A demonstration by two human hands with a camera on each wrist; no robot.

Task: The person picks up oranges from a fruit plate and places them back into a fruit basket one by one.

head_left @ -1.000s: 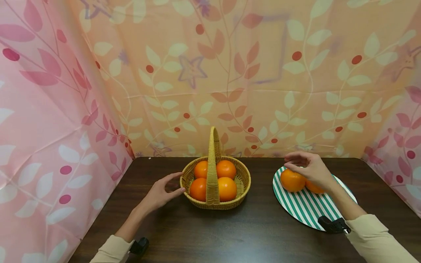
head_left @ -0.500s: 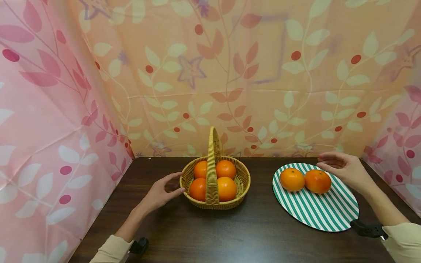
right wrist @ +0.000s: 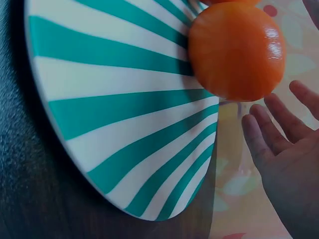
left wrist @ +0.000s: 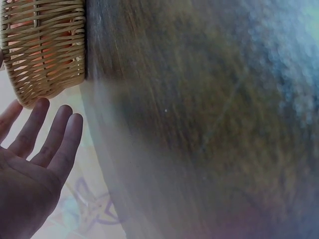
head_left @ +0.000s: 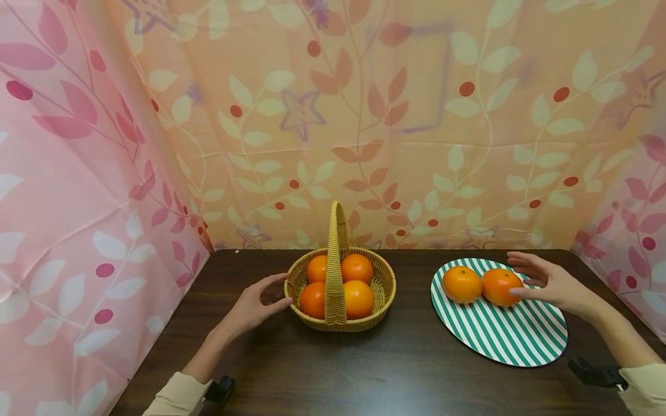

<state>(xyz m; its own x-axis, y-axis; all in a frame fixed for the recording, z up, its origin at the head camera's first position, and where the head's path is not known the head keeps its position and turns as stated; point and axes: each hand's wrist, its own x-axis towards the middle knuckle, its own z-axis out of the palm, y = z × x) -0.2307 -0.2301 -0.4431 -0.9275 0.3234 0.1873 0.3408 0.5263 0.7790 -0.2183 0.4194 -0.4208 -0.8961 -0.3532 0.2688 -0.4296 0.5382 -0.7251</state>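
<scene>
A yellow wicker basket (head_left: 385,289) with a tall handle holds several oranges (head_left: 359,299). At its left side is my left hand (head_left: 248,307), thumb and fingers spread at the rim; the left wrist view shows this hand (left wrist: 35,174) with fairly straight fingers by the woven wall (left wrist: 47,55). On the right, an oval mat (head_left: 512,341) with green and white stripes bears two oranges side by side. My right hand (head_left: 559,286) is around the right side of the right-hand orange (head_left: 500,287), its thumb at the fruit's edge. The right wrist view shows extended fingers close to that orange (right wrist: 237,52).
The dark wooden table (head_left: 374,370) extends between basket and mat and in front of both. A leaf-patterned cloth (head_left: 333,115) stands behind it, with pink patterned cloth (head_left: 78,202) along the left side and more at the right.
My right hand has moved right from above the oranges on the mat, then lowered beside the right-hand one. My left hand has stayed at the basket.
</scene>
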